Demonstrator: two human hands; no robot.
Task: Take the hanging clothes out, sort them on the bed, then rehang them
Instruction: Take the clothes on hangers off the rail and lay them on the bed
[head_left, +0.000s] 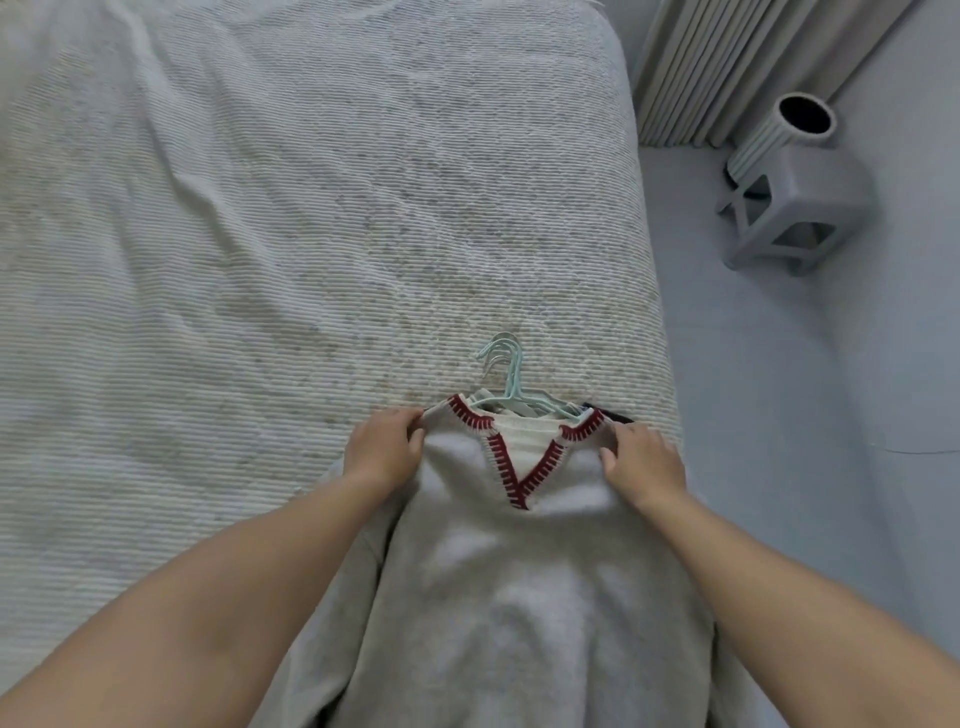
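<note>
One bed (260, 208) fills most of the view, covered with a pale ribbed spread that shows faint yellowish marks near its middle. At about five o'clock on it lies a grey sweater (519, 597) with a V-neck edged in dark red stitching, its body running down toward six o'clock and off the lower edge of the view. A white garment (524, 434) shows inside the neckline, and a strip of dark cloth (610, 413) peeks out past the sweater's shoulder at three o'clock from the collar.

Both bare forearms reach in from the bottom corners. The left hand (382, 449) sits at nine o'clock from the collar, its grip closed on the sweater's shoulder edge, fingers curled over the fabric. The right hand (644, 465) sits at three o'clock from the collar, its grip likewise curled onto the other shoulder, thumb pressing the cloth.

Several pale mint hangers (506, 382) are stacked inside the clothes, their hooks bunched together and pointing toward twelve o'clock, lying on the spread just above the collar.

Off the bed, at two o'clock, a grey plastic stool (795, 213) stands on the pale floor (779, 415), with a ribbed vase (779, 135) touching it. A pleated curtain (727, 62) hangs at one o'clock.
</note>
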